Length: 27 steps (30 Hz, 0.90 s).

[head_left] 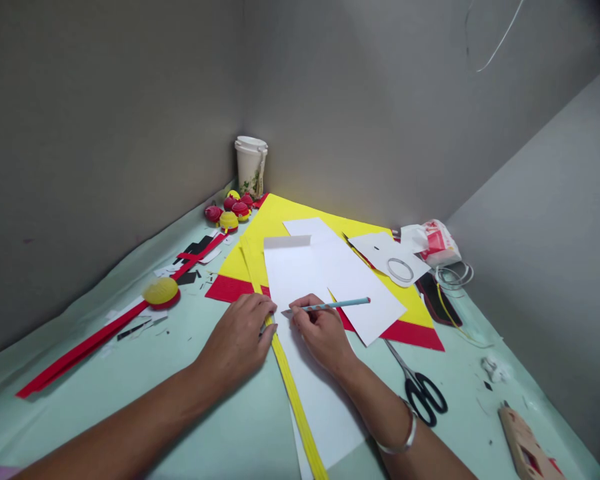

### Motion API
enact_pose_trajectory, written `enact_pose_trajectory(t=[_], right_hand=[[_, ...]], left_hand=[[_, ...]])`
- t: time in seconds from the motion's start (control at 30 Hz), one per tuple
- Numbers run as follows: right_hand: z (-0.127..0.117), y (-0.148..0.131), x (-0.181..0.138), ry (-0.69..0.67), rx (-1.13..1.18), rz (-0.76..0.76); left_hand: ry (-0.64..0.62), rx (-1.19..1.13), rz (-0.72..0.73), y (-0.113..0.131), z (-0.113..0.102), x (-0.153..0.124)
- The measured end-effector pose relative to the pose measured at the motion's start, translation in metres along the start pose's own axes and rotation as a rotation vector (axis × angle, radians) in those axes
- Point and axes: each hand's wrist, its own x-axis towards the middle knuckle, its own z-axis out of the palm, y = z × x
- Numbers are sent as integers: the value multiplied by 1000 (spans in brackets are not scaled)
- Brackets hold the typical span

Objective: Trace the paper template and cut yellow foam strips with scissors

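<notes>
A light-blue pencil [347,303] is gripped in my right hand [325,333], its tip close to the left edge of a long white paper sheet [325,413]. My left hand [243,327] is closed on several long yellow paper strips [295,393] that lie along that edge. Past my hands the strips continue up the table. More white paper [340,267] lies beyond, over a large yellow sheet [300,208] and a red sheet [415,335]. My left fingertips partly hide the strips.
Scissors [423,393] lie to the right, near a wooden tool [527,443]. Red strips [80,350], a yellow-and-red disc [161,293] and paper scraps are at left. Small red and yellow paper balls [229,221] and a lidded cup [251,163] sit in the back corner.
</notes>
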Motion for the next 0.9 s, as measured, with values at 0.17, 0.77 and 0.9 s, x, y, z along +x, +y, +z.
enact_pose_trajectory(t=[0.17, 0.77, 0.9], right_hand=[[0, -1, 0, 4, -10, 3], [-1, -2, -1, 2, 16, 7], [-1, -2, -1, 6, 21, 8]], left_hand=[[20, -11, 4, 0, 1, 0], [10, -10, 12, -1, 1, 1], [16, -15, 16, -1, 1, 1]])
